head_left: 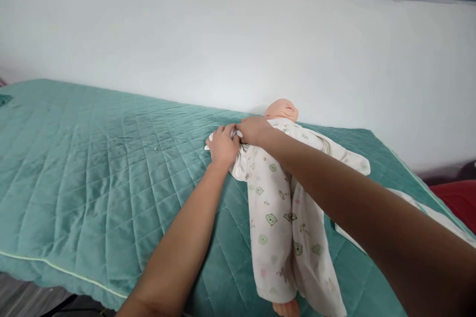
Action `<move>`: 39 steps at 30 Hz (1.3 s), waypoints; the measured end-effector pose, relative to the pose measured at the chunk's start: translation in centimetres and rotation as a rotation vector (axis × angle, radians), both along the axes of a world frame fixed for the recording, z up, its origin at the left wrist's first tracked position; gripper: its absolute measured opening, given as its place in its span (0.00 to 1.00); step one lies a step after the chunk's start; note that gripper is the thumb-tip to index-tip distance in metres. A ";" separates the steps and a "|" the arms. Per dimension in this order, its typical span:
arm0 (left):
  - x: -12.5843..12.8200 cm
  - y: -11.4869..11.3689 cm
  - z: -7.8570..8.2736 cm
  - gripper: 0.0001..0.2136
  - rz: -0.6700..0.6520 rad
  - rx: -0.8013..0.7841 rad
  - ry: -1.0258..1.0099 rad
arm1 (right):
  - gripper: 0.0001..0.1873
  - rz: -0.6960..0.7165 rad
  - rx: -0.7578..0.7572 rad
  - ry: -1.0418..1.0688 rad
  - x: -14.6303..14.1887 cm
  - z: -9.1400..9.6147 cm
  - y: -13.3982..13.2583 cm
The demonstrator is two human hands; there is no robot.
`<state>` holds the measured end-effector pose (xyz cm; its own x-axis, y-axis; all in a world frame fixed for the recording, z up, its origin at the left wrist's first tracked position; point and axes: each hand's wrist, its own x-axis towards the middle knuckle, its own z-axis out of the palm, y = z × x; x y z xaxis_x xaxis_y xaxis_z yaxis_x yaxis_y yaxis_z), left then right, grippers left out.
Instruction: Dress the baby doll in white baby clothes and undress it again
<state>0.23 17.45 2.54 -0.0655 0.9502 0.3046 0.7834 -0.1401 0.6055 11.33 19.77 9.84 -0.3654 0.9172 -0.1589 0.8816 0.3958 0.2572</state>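
A baby doll [283, 110] lies on its back on the green quilted bedspread [122, 173], its head near the wall. It wears a white outfit [273, 193] printed with small green bears. My left hand [224, 146] is closed around the end of the sleeve [240, 166] on the picture's left side, with white cloth poking out past the fingers. Right beside it, my right hand [255, 130] has its fingers bent onto the same sleeve, and my forearm crosses over the doll's body. The doll's hand in that sleeve is hidden. One bare foot [286, 308] shows below the trouser leg.
The other sleeve [351, 156] stretches out to the right. Behind the bed stands a white wall [186, 44]. A white cloth [427, 210], partly covered by my right arm, lies on the right. Something red [455, 200] is beyond the bed's right edge.
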 end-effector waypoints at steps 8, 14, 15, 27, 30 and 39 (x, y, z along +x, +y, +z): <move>-0.8 0.4 -0.5 0.19 -0.102 0.178 -0.149 | 0.16 0.015 -0.011 -0.146 1.2 3.3 -1.0; -1.1 0.2 -0.4 0.18 -0.113 0.144 -0.183 | 0.13 -0.011 0.080 -0.080 3.5 4.2 -1.8; -1.1 0.1 -0.4 0.19 -0.109 0.127 -0.171 | 0.12 -0.018 0.100 -0.064 3.8 4.4 -2.0; -0.9 -0.6 0.7 0.21 0.008 0.021 0.119 | 0.18 -0.048 0.122 -0.006 4.6 4.4 -2.0; 0.1 -0.8 0.9 0.18 -0.010 0.135 0.242 | 0.19 -0.019 0.093 -0.004 3.5 3.3 -1.7; 0.9 -0.1 0.4 0.21 -0.181 0.131 0.358 | 0.23 -0.040 0.086 0.320 5.5 2.2 -1.2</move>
